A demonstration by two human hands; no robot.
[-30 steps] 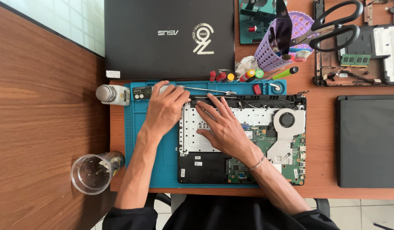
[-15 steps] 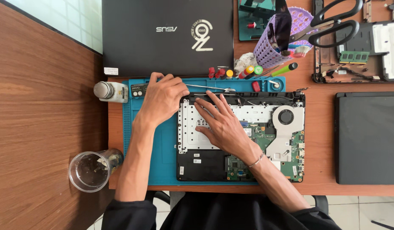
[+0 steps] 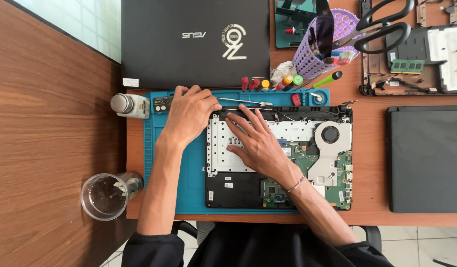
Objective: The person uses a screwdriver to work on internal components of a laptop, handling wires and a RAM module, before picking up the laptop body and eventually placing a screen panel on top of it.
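Leaning over a wooden workbench, a person in a dark top works on an opened laptop base [image 3: 278,158] lying on a blue repair mat [image 3: 181,168]. The right hand [image 3: 258,143] lies flat on the perforated white metal plate [image 3: 223,153] that covers the base's left part, fingers spread open and gripping nothing, the fingertips near the base's far edge. A thin bracelet [image 3: 296,185] circles that wrist. The left hand [image 3: 189,113] rests palm down at the mat's far left, beside the base's top left corner, fingers loosely curled; whether they pinch anything cannot be told. Metal tweezers [image 3: 243,102] lie on the mat's far strip just beside that hand's fingertips.

To the right of the white plate, the green circuit board [image 3: 307,153] and the round cooling fan [image 3: 330,134] show in the open base. A small white bottle [image 3: 130,106] with a metal cap lies just left of the mat, and a clear glass [image 3: 104,196] stands near the table's front edge by the left forearm. Beyond the mat lies a closed black laptop [image 3: 194,44], with a row of coloured screwdriver handles [image 3: 268,83] along its near edge. A purple basket [image 3: 325,44] holding tools stands further right, black-handled scissors [image 3: 381,24] beside it. Another dark closed laptop [image 3: 428,158] lies at far right.
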